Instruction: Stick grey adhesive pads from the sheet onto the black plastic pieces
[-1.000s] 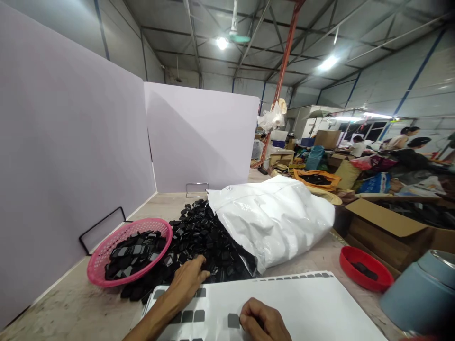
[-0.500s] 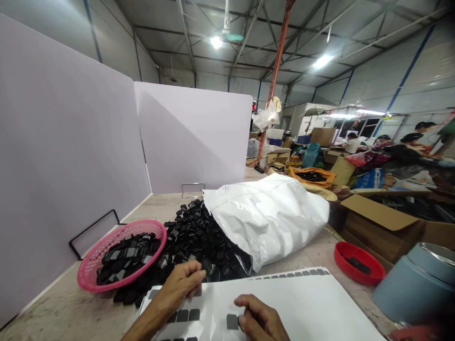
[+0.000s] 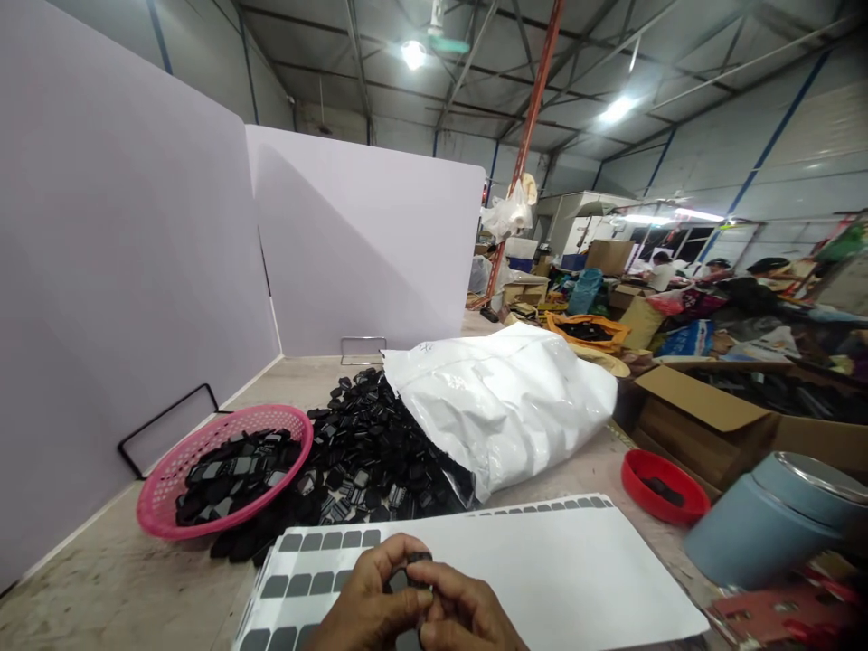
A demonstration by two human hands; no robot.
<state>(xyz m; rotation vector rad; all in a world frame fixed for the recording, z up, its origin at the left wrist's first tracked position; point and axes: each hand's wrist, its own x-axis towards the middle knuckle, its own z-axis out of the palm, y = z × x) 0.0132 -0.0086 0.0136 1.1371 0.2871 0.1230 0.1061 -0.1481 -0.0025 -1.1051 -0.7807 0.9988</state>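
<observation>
Black clip point(image 3: 415, 571) pinched between left hand point(image 3: 370, 601) and right hand point(image 3: 467, 615) over sticker sheet point(image 3: 542, 570), near tabletop's front edge, for sticking.

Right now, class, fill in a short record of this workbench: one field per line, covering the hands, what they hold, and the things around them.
Left hand: left hand pinches a small black part, meeting the right hand above the sheet.
Right hand: right hand pinches the same part from the other side.
Held item: small black part, between both grips.
Under the hands: white sheet with rows of grey square stickers.
Behind the sheet: pile of black parts spilling from a white bag.
Left side: pink basket holding more parts.
Right side: red dish, blue-grey tin.
</observation>
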